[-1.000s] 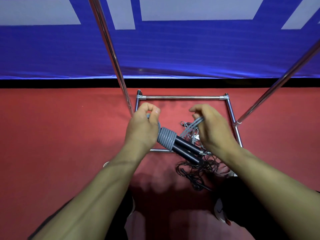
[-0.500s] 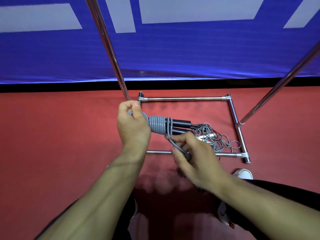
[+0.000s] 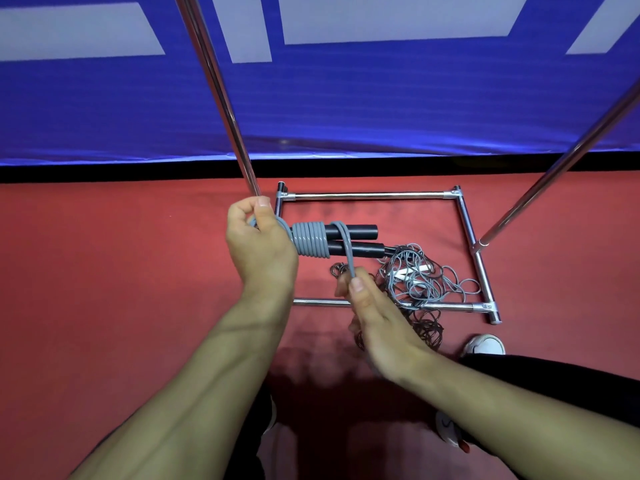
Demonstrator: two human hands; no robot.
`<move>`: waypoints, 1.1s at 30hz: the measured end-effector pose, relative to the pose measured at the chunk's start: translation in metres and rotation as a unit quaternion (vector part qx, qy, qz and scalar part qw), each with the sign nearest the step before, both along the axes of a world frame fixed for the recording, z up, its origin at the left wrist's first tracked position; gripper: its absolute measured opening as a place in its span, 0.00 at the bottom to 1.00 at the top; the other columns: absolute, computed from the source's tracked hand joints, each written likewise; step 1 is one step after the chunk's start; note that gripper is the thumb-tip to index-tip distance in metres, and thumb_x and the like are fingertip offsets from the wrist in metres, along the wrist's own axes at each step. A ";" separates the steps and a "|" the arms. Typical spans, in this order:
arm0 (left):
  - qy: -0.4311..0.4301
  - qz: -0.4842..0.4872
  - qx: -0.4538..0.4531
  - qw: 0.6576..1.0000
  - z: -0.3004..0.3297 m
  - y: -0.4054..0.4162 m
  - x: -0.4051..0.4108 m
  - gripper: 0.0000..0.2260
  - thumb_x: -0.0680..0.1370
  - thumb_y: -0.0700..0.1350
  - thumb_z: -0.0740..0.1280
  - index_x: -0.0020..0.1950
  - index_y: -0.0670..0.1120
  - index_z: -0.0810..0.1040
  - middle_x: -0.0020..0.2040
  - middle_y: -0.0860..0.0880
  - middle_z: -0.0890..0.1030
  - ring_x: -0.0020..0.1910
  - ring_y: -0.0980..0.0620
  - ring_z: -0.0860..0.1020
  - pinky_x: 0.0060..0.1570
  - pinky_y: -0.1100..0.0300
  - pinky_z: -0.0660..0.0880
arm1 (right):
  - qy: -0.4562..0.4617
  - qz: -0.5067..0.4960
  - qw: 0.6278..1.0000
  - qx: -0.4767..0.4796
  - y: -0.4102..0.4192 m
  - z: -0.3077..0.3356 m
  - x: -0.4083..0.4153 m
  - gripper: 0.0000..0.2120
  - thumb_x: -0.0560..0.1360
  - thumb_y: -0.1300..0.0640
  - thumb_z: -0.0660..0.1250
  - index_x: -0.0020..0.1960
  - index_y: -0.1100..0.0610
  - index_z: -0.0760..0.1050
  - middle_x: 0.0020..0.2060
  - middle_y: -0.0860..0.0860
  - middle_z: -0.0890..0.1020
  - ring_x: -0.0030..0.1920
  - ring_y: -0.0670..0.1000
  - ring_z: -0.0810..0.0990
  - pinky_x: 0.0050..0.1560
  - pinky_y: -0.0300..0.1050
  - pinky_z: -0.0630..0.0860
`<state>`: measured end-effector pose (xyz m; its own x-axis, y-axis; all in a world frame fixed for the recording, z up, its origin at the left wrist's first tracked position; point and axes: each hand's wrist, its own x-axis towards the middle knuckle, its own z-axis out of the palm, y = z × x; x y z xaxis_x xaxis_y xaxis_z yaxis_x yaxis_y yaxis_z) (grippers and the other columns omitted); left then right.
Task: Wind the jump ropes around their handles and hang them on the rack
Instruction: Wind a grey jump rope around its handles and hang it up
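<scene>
Two bare forearms reach forward from the bottom of the view, and nearest of the two hands is the right hand, its fingers pinching a grey rubbery cord just below the handles. From that pinch the cord rises up and slightly left, loops once over the pair of black cylindrical jump-rope handles and joins the tight grey coil of finished turns beside it. The left hand sits a little farther out and to the left, fingers curled round the left end of the handles, which are held side by side in the air with their long axis running left to right and their free ends pointing right. So the cord runs almost square across that axis, with the right hand on the near side, and I judge the next turn must pass under and away before coming back over, laid just right of the loop. On the red floor beyond lies a loose tangle of thin grey and dark ropes inside the chrome tube base of the rack, whose slanted poles climb towards a blue banner.
</scene>
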<state>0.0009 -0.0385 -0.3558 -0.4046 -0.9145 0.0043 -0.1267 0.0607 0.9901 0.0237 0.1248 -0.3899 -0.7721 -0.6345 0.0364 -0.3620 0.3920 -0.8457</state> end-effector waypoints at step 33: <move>-0.117 -0.083 -0.155 0.977 0.000 0.000 0.006 0.05 0.81 0.44 0.62 0.46 0.49 0.75 0.34 0.56 0.75 0.38 0.48 0.75 0.43 0.54 0.72 | 0.370 -0.007 0.929 -0.002 0.028 0.035 -0.062 0.07 0.65 0.63 0.64 0.37 0.52 0.72 0.32 0.49 0.77 0.35 0.52 0.71 0.37 0.47 0.65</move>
